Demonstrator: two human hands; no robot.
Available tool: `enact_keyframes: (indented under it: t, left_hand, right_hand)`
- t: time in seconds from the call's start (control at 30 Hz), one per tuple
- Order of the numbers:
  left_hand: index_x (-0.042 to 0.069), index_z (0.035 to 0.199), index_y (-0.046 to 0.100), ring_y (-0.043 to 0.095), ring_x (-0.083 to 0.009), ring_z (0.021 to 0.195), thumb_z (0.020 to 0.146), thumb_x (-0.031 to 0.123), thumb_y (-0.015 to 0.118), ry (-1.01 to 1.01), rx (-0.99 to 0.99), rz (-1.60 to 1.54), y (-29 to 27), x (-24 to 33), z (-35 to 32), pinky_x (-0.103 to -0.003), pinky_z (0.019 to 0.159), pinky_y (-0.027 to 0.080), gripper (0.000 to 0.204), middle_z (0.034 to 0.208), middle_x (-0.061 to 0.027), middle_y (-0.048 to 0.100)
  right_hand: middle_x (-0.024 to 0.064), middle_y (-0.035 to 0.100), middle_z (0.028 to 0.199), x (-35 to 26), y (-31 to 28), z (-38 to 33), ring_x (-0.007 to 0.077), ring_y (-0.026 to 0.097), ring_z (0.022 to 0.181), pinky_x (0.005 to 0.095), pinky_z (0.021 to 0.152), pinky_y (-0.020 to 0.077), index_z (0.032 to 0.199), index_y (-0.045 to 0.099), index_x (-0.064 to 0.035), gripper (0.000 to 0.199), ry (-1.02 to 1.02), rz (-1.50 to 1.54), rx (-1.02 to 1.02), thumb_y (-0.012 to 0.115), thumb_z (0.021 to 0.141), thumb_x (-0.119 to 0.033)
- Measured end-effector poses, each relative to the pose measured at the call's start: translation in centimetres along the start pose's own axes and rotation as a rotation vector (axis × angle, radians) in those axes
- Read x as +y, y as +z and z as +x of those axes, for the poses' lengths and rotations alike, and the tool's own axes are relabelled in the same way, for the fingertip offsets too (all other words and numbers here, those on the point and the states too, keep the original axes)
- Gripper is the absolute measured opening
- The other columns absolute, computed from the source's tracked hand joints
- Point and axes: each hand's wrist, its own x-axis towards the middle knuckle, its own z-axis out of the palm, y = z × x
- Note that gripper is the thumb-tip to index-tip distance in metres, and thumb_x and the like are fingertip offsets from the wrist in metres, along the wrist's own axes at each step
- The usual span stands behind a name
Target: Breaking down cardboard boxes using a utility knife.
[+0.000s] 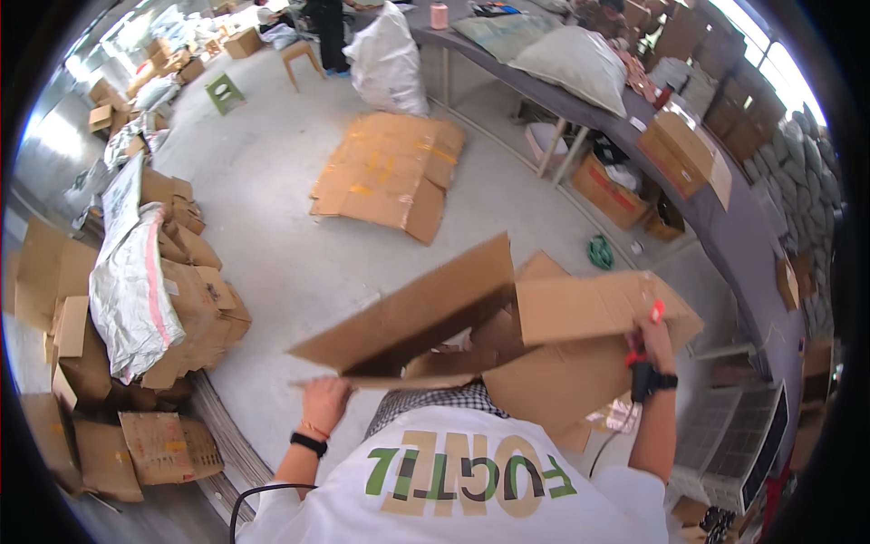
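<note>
An open cardboard box (pixel 580 308) is held in front of my body, its flaps spread and its inside partly in view. My left hand (pixel 326 403) is closed on the edge of the box's near left flap. On the right side of the box, my right hand (pixel 654 343) is closed around a slim red tool (pixel 657 311) that looks like a utility knife. Its tip sticks up past the fingers beside the right flap, and the rest is mostly hidden by the hand. Both wrists wear black bands.
A flattened cardboard sheet (pixel 390 168) lies on the floor ahead. Stacked cartons (pixel 204 317) and a white woven sack (pixel 131 290) stand left. A long grey-covered table (pixel 725 218) curves along the right, bearing sacks and a carton (pixel 678 152). Green twine (pixel 599 252) lies near it.
</note>
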Motion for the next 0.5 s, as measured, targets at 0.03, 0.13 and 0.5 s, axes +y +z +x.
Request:
enact_keyframes:
  t: [0.03, 0.13, 0.5]
  left_hand:
    - [0.01, 0.082, 0.058, 0.055, -0.0255, 0.075, 0.071, 0.016, 0.065, 0.003, 0.051, -0.051, 0.6, 0.6, -1.9, -0.039, 0.066, 0.041, 0.014, 0.075, -0.0069, 0.056]
    - [0.011, 0.085, 0.061, 0.055, -0.0259, 0.075, 0.071, 0.015, 0.066, -0.039, 0.083, -0.131, 1.5, 1.5, -5.1, -0.038, 0.065, 0.041, 0.015, 0.076, -0.0077, 0.056]
    - [0.011, 0.076, 0.063, 0.03, -0.0397, 0.125, 0.066, 0.017, 0.071, -0.006, 0.225, 0.12, -3.5, -6.9, -1.9, -0.057, 0.105, 0.018, 0.015, 0.137, -0.02, 0.032]
  right_hand:
    - [0.0073, 0.057, 0.053, 1.3, -0.7, -0.5, 0.0153, 0.051, 0.04, 0.0276, 0.039, 0.0402, 0.078, 0.055, -0.0021, 0.017, 0.033, 0.023, 0.007, 0.054, 0.082, -0.019]
    - [0.009, 0.058, 0.054, 2.4, -0.5, -2.1, 0.0153, 0.052, 0.04, 0.0275, 0.039, 0.041, 0.079, 0.055, -0.0022, 0.018, 0.078, -0.048, 0.013, 0.054, 0.082, -0.02]
    - [0.0046, 0.054, 0.054, -10.0, 10.6, -1.6, 0.0127, 0.052, 0.043, 0.0253, 0.041, 0.0404, 0.072, 0.054, -0.0045, 0.019, -0.206, -0.017, -0.005, 0.054, 0.082, -0.021]
